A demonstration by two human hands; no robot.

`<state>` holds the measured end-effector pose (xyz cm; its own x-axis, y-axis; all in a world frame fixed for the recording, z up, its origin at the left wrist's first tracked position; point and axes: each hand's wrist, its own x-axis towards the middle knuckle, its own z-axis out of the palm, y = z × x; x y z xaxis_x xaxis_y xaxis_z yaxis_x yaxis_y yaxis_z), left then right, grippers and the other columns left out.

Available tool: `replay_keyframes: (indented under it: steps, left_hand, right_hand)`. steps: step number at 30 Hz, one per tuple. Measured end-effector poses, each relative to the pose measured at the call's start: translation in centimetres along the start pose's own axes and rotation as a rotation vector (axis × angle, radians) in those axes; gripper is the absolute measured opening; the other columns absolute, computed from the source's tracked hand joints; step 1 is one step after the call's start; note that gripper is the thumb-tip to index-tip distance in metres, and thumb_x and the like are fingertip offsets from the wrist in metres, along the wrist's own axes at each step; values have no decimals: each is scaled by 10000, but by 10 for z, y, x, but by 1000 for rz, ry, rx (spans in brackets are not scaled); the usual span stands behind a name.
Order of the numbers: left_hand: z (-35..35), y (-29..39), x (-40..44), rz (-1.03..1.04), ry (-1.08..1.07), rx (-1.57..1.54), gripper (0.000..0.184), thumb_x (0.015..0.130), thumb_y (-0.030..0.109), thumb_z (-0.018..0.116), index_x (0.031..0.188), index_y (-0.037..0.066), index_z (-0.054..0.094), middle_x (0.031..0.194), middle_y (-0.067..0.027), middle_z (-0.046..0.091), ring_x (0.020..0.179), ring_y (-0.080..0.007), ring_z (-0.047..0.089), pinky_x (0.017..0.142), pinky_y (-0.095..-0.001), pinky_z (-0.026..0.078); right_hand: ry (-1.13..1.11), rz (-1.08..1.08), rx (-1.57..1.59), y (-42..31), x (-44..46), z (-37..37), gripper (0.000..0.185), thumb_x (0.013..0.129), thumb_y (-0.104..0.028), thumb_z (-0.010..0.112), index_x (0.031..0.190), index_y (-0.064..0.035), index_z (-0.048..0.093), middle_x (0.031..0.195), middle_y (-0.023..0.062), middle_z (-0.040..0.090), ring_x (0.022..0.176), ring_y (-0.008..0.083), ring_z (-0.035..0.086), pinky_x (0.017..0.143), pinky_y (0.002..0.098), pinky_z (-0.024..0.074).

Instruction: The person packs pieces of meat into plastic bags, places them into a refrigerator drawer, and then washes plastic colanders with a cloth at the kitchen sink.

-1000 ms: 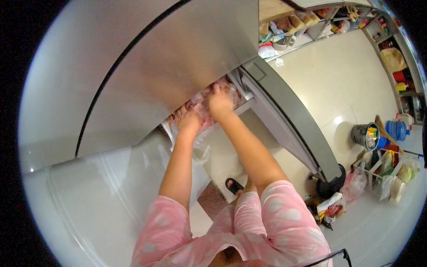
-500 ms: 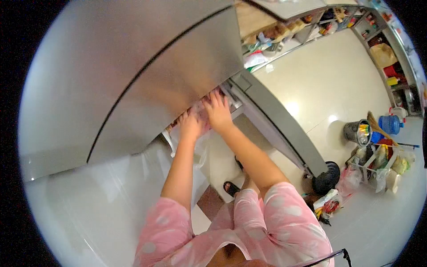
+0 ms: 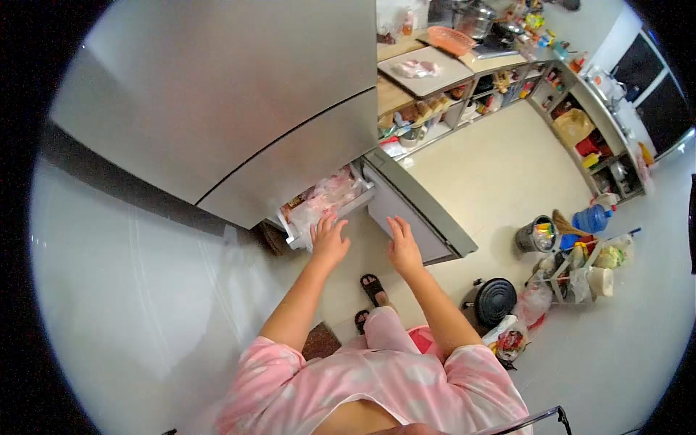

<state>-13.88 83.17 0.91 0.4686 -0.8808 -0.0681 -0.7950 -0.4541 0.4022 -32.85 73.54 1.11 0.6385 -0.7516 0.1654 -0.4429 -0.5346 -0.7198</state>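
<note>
A white freezer drawer (image 3: 353, 205) is pulled out at the bottom of the grey fridge (image 3: 239, 94). Clear plastic bags of pinkish meat (image 3: 322, 197) fill it. Just off the drawer's front edge, my left hand (image 3: 330, 241) is open, with its fingers apart and nothing in it. My right hand (image 3: 403, 245) hangs open and bare to the right of the drawer, in front of the inner side of the swung-out freezer door (image 3: 420, 206).
Behind the door, a counter holds a cutting board (image 3: 448, 72) with meat and an orange basket (image 3: 451, 40). To the right stand a bin (image 3: 536, 235), a blue water jug (image 3: 592, 218), a rack with bags and a black round-topped object (image 3: 496, 301).
Both hands have come out of the drawer and back towards the body, now apart. The view has tilted up, so the drawer's contents and the counter show more.
</note>
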Motion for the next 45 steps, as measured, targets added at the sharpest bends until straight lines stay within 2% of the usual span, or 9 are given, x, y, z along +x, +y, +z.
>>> replay_keyframes:
  steps: [7, 12, 18, 24, 28, 34, 39, 43, 45]
  left_hand:
    - [-18, 70, -14, 149, 52, -44, 425, 751, 251, 636, 1160, 176, 545, 1324, -79, 406, 1298, -290, 268, 1073, -542, 130]
    - [-29, 129, 3, 225, 104, -67, 411, 765, 267, 634, 1158, 185, 546, 1327, -74, 411, 1298, -288, 272, 1072, -548, 125]
    - [7, 214, 74, 215, 72, -96, 401, 763, 261, 635, 1147, 179, 552, 1321, -79, 412, 1299, -281, 271, 1076, -550, 119]
    - [58, 288, 138, 47, 4, -101, 393, 764, 266, 631, 1141, 175, 562, 1317, -75, 419, 1284, -271, 295, 1088, -529, 115]
    - [56, 299, 149, -35, 31, -125, 389, 756, 250, 628, 1131, 161, 571, 1310, -79, 432, 1287, -273, 293, 1078, -536, 134]
    - [41, 264, 171, -167, 128, -98, 391, 754, 257, 634, 1124, 145, 575, 1286, -71, 457, 1251, -278, 339, 1062, -454, 225]
    - [37, 266, 225, -74, 90, -166, 442, 772, 244, 630, 1184, 120, 529, 1308, -91, 426, 1241, -298, 345, 1045, -404, 282]
    - [30, 273, 259, -130, 66, -231, 511, 784, 221, 630, 1257, 126, 462, 1322, -110, 400, 1243, -309, 338, 1037, -404, 303]
    - [27, 268, 281, -138, 78, -257, 550, 779, 233, 644, 1275, 119, 436, 1310, -121, 412, 1230, -321, 352, 1027, -406, 311]
  right_hand:
    - [146, -29, -88, -7, -40, -85, 588, 722, 63, 531, 1274, -93, 403, 1334, 174, 351, 1106, 375, 478, 861, 381, 467]
    - [201, -1, -27, 9, -31, -139, 536, 697, 82, 502, 1219, -34, 462, 1329, 215, 347, 1144, 385, 457, 921, 392, 434]
    - [174, 36, -11, 82, 8, -207, 492, 716, 61, 533, 1189, -70, 497, 1305, 186, 377, 1109, 352, 484, 894, 383, 450]
    - [104, 99, -50, 197, 63, -276, 412, 739, 39, 514, 1140, -55, 521, 1277, 186, 413, 1119, 360, 471, 905, 377, 443]
    - [49, 63, -8, 220, 116, -293, 404, 729, 34, 519, 1125, -42, 533, 1236, 174, 460, 1113, 344, 477, 916, 381, 435]
    - [14, -68, 86, 215, 182, -275, 412, 724, 22, 544, 1130, -47, 534, 1217, 168, 474, 1100, 348, 479, 947, 391, 405]
    - [44, -49, 51, 211, 211, -277, 412, 729, -7, 572, 1136, -52, 531, 1189, 168, 487, 1079, 350, 489, 921, 397, 419]
    - [-29, -6, -60, 210, 248, -276, 412, 750, -51, 605, 1153, -52, 519, 1160, 173, 500, 1008, 340, 529, 871, 401, 442]
    - [-41, 4, 7, 212, 275, -267, 432, 763, -81, 619, 1176, -51, 499, 1138, 183, 510, 970, 332, 544, 852, 402, 449]
